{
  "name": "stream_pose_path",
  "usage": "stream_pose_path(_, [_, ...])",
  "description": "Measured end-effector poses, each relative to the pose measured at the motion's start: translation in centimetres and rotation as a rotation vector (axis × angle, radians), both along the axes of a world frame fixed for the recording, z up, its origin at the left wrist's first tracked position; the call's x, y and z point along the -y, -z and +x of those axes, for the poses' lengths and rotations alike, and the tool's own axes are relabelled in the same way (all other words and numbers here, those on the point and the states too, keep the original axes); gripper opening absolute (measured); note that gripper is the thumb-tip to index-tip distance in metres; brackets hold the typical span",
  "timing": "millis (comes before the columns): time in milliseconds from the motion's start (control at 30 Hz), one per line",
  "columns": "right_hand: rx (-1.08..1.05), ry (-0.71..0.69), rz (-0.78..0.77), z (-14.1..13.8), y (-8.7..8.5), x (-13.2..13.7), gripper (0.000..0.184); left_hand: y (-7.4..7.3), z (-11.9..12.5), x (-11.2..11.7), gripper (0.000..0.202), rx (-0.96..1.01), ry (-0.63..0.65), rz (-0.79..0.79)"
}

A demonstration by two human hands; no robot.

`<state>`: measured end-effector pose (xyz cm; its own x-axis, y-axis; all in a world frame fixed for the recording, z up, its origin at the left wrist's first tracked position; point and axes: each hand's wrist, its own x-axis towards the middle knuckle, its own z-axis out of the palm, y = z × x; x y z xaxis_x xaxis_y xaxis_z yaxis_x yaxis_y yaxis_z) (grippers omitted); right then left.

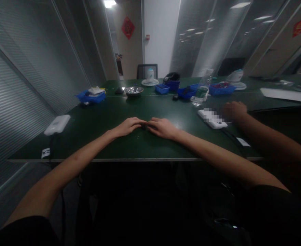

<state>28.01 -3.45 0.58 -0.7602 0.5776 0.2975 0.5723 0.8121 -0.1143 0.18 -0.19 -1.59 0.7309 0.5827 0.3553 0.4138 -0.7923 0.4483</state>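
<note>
My left hand [128, 127] and my right hand [163, 127] meet over the middle of the green table [119, 147], fingertips touching or nearly so. A small dark object [143, 126] shows between and just under the fingers; its kind is too small and blurred to make out. The fingers of both hands are drawn together around it, the left thumb below its fingers. Whether the object rests on the tabletop or is held just above it, I cannot tell.
At the right, another person's hand [234, 111] is beside a white power strip [214, 122]. Another white box [57, 124] lies left. Farther back are a metal bowl [133, 91], blue trays [91, 97], a plastic bottle [203, 89] and a white fan [150, 78].
</note>
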Motion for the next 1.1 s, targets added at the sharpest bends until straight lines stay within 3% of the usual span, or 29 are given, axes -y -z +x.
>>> stream_pose_path(367, [-0.043,0.056,0.012,-0.1,0.1,0.2,0.040,-0.3,-0.1,0.1,0.043,0.019,0.025,-0.013])
stream_pose_path(800, [-0.006,0.222,-0.024,0.2,-0.2,-0.4,0.038,-0.5,-1.0,-0.3,0.042,-0.078,-0.081,0.046])
stream_pose_path(933, [0.009,0.222,-0.035,0.3,-0.2,-0.5,0.039,-0.4,-2.8,-1.6,0.043,-0.106,-0.174,0.069])
stream_pose_path(1100, [0.011,0.215,-0.035,0.3,-0.2,-0.4,0.039,-0.3,-7.7,-3.8,0.045,-0.184,-0.407,0.099])
